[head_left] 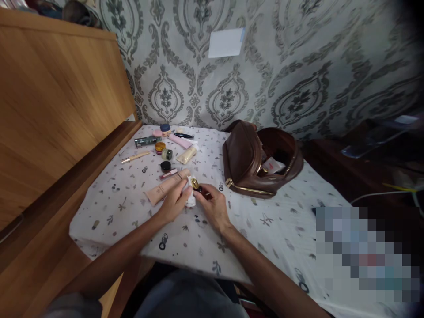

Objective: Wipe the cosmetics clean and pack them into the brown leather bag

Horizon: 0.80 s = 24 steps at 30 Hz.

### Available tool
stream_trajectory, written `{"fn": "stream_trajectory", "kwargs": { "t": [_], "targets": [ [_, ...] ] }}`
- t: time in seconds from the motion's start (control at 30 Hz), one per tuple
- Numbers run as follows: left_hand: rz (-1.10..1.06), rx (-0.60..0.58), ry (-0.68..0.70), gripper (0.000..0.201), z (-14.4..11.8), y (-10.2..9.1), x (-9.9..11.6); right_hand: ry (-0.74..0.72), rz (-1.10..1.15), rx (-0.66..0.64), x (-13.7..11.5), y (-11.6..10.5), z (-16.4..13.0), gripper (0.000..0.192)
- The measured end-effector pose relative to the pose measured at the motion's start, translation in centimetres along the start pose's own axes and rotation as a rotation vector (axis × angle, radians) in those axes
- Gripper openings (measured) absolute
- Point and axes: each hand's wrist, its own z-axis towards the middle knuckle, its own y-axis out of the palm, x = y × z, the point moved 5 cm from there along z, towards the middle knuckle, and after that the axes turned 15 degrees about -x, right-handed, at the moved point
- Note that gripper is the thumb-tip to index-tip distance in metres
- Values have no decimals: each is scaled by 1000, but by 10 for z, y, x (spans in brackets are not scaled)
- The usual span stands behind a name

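My left hand [172, 202] is closed on a crumpled white wipe [191, 199], perhaps a tissue. Between the fingers of my right hand [213, 204] is a small gold-and-black cosmetic container [194, 183], held against the wipe; its exact kind is partly hidden. A large peach tube [158, 191] lies beside and partly behind my left hand. Just beyond are a lip gloss tube [168, 174] and a black round jar [165, 166]. Farther back lie a cream tube [187, 155], a pink tube [179, 141], a small green jar [167, 153] and an amber jar [160, 147].
To the right stands an unzipped brown leather bag [241, 154] with things inside. A dark green bottle [147, 141], a brush [135, 157] and a navy-lidded jar [164, 127] lie at the back left. A wooden cabinet [62, 84] borders the left; the patterned wall [228, 101] rises behind.
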Motion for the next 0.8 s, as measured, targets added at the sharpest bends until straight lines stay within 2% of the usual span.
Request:
{"fn": "stream_trajectory", "kwargs": {
  "t": [0.17, 0.33, 0.53, 0.8],
  "targets": [
    [236, 89, 117, 41, -2, -7, 8, -38, -57, 29, -2, -3, -1, 27],
    [316, 77, 93, 32, -1, -10, 4, -95, -85, 14, -5, -3, -4, 24],
    [232, 165, 70, 27, 0, -19, 0, -114, 23, -73, -4, 5, -4, 29],
    [13, 305, 38, 32, -1, -33, -5, -26, 477, -269, -1, 17, -5, 35]
  ]
}}
